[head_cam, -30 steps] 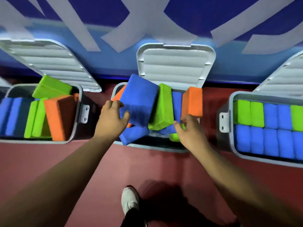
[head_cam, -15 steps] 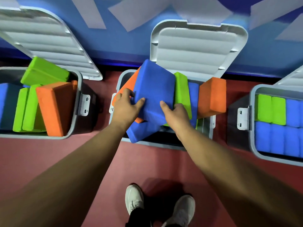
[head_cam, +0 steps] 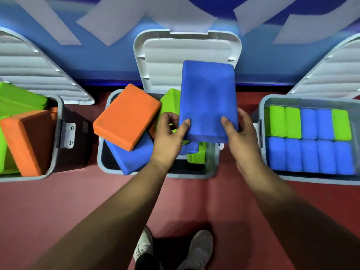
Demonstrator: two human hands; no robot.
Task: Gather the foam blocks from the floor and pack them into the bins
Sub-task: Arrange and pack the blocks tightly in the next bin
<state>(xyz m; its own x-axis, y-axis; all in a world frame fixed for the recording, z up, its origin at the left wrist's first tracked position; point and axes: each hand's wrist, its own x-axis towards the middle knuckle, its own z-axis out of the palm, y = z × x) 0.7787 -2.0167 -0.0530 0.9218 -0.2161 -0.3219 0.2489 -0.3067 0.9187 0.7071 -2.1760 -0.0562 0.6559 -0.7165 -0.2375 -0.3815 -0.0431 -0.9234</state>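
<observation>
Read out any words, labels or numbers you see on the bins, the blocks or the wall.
None can be read.
The white shapes on the wall may be large lettering, but they are cut off.
The bins and foam blocks bear no text.

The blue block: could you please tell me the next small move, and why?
Probably lower the blue block into the right side of the middle bin: the left hand and right hand hold it above; the orange block crowds the left.

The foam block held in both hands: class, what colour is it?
The foam block is blue; head view shows it.
</observation>
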